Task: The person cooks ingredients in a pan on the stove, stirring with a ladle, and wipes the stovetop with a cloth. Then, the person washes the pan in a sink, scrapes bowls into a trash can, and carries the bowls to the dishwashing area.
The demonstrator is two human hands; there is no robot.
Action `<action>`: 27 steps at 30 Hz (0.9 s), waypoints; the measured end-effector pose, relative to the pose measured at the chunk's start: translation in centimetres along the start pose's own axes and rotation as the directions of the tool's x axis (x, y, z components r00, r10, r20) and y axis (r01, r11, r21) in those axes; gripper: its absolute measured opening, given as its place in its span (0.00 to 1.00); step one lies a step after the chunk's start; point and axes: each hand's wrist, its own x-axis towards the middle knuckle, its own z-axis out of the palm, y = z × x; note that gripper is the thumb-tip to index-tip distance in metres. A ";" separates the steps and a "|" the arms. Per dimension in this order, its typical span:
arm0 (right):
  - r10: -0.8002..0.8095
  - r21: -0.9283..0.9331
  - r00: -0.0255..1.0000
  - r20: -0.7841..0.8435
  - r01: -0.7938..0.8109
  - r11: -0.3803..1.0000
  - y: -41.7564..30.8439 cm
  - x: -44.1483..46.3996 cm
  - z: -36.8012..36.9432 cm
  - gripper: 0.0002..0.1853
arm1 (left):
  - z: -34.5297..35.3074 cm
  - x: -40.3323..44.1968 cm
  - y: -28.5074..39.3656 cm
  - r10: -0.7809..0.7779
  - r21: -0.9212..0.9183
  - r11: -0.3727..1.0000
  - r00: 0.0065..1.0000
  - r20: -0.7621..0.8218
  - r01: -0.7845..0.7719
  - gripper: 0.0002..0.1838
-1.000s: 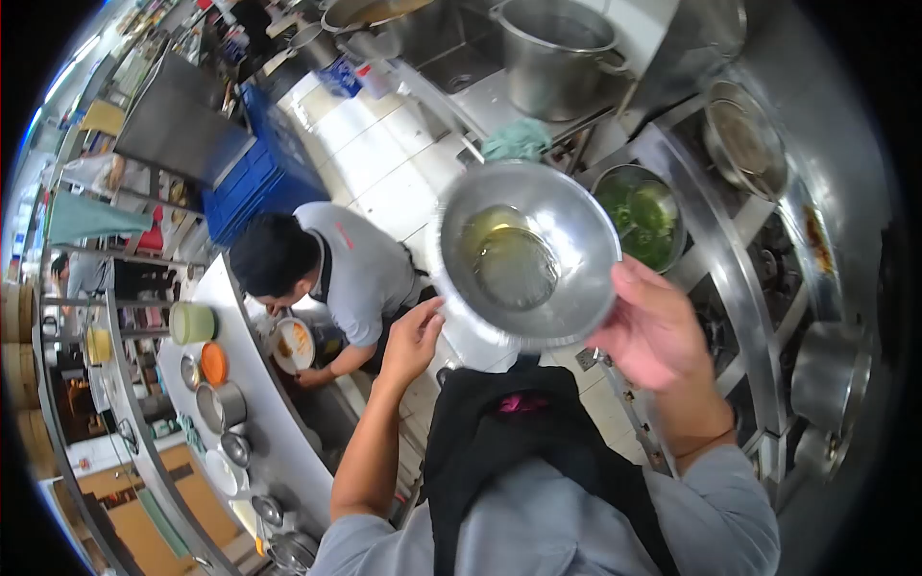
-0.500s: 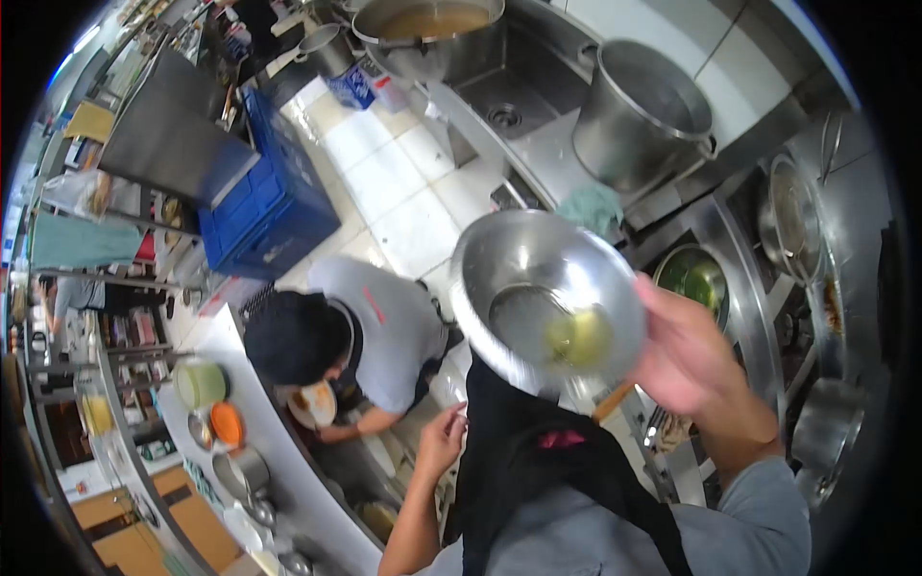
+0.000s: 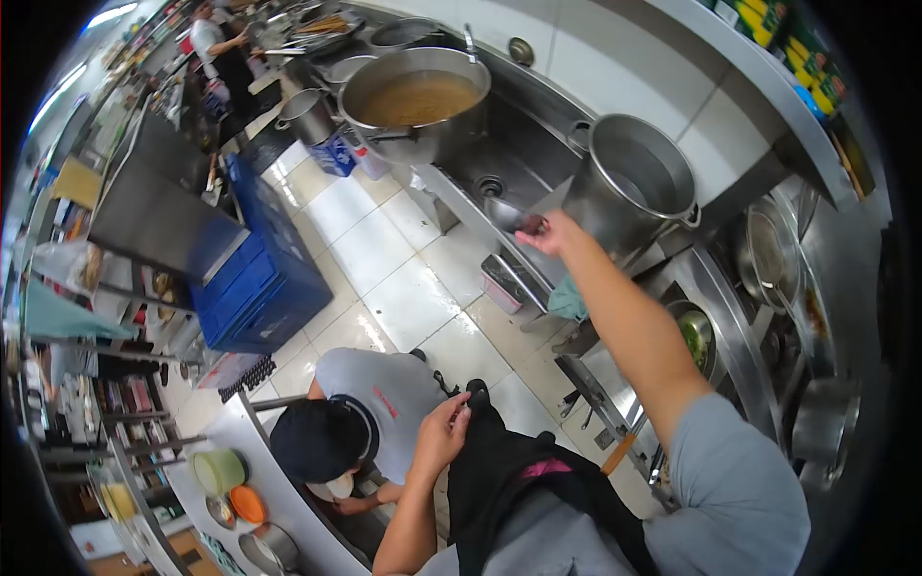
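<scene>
My right hand (image 3: 549, 236) reaches far out at the sink's front edge and grips a shiny metal bowl (image 3: 503, 213). The bowl is tipped and seen mostly from the side, so its inside is hidden. Just beyond it lies the steel sink basin (image 3: 523, 144) with its drain. A tall steel pot (image 3: 639, 178) stands right beside my right hand. My left hand (image 3: 442, 432) is held near my black apron (image 3: 509, 480), fingers curled together. A small pale spot shows at its fingertips, too small to name.
A big pot of brown liquid (image 3: 418, 101) stands left of the sink. A pan with green contents (image 3: 693, 336) sits on the stove at right. Below me a co-worker (image 3: 384, 394) bends over at the counter (image 3: 240, 432). A blue bin (image 3: 264, 278) stands on the tiled floor.
My right hand has carried the bowl away from my body, forward to the sink, and tipped it. The view has shifted upward. My left hand stays near the apron.
</scene>
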 end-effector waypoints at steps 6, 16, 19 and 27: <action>-0.268 -0.054 0.937 0.225 0.286 0.957 14.2 -19.5 -9.1 0.21 | 3.2 -2.0 2.2 0.060 -0.144 0.986 0.984 -0.165 -0.084 0.22; 0.482 -0.797 0.642 0.597 0.407 0.446 28.2 -36.5 -20.2 0.09 | 13.8 -26.5 -13.2 -0.406 -0.377 0.905 0.667 -0.625 0.197 0.21; 0.540 -0.722 0.500 0.677 0.595 0.354 27.8 -37.3 -21.3 0.14 | 10.0 -38.3 -10.1 -0.821 -0.843 0.475 0.217 -0.528 -0.251 0.14; 0.252 -0.629 0.577 0.777 0.728 0.272 22.9 -37.8 -25.7 0.13 | 3.4 -55.7 -29.2 -0.913 -0.678 0.388 -0.157 -0.378 -0.625 0.32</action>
